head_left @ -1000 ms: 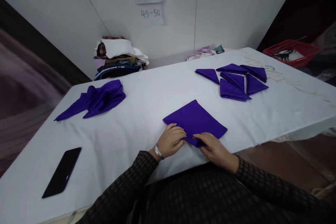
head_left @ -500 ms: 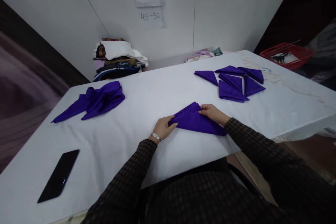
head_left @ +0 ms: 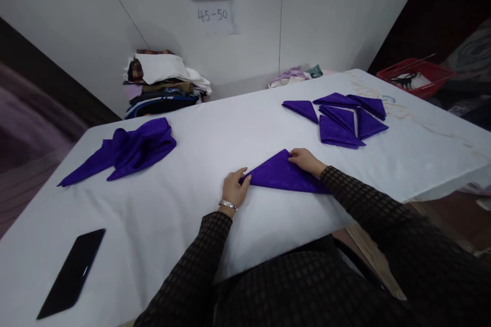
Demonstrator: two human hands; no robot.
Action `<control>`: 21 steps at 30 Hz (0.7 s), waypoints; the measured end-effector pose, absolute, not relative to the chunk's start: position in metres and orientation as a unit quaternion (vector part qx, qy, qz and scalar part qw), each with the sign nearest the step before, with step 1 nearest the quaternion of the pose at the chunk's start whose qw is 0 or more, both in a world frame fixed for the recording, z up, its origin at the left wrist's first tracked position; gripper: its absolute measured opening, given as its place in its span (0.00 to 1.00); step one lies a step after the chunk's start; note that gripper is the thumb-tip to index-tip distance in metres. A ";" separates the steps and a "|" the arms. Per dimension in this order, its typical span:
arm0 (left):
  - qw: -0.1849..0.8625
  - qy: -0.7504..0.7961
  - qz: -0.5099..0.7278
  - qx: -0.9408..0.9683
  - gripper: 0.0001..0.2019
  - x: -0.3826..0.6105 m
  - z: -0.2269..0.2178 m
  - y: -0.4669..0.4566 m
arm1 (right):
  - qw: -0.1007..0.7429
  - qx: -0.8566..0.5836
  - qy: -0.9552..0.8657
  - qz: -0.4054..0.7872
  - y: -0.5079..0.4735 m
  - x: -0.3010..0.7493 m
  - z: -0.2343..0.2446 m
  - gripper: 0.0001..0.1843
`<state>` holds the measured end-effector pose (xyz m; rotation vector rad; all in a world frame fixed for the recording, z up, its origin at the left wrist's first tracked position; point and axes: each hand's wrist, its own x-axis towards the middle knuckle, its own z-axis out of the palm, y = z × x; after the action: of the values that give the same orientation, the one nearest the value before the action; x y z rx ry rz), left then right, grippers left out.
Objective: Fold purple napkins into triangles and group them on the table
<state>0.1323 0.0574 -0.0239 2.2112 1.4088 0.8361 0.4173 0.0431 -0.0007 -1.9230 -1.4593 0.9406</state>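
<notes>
A purple cloth napkin [head_left: 286, 173], folded into a triangle, lies on the white-covered table [head_left: 215, 138] in front of me. My left hand [head_left: 235, 187] pinches its left corner between thumb and fingers. At the top corner, my right hand [head_left: 306, 160] grips the edge, while my forearm covers part of the napkin's right end. Several folded purple napkins [head_left: 339, 132] lie grouped beyond my right hand. Over on the left, a crumpled heap of purple cloth [head_left: 140, 148] rests on the table.
A black phone [head_left: 72, 271] lies at the near left. Stacked clothes [head_left: 163, 84] stand by the wall, with more fabric [head_left: 291, 76] behind the table. A red basket [head_left: 422, 79] sits past the far right edge. Handwritten paper signs [head_left: 213, 13] hang on the wall.
My left hand has shifted slightly left along with the napkin's left corner. The napkin's upper left edge now looks smoother and straighter. The camera view has also moved a little.
</notes>
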 end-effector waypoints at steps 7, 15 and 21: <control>0.192 0.527 0.326 0.761 0.13 0.129 -0.025 0.056 | 0.237 -0.729 -0.572 0.292 0.047 0.415 0.001 0.06; 0.172 0.537 0.299 0.770 0.11 0.124 -0.026 0.059 | 0.190 -0.744 -0.596 0.234 0.046 0.413 -0.002 0.05; 0.182 0.534 0.287 0.775 0.11 0.121 -0.024 0.061 | 0.155 -0.747 -0.613 0.205 0.046 0.413 0.000 0.06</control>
<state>0.1207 0.0608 -0.0243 2.1871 1.5066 0.8098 0.4127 0.0464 0.0001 -2.1410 -1.7555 0.5871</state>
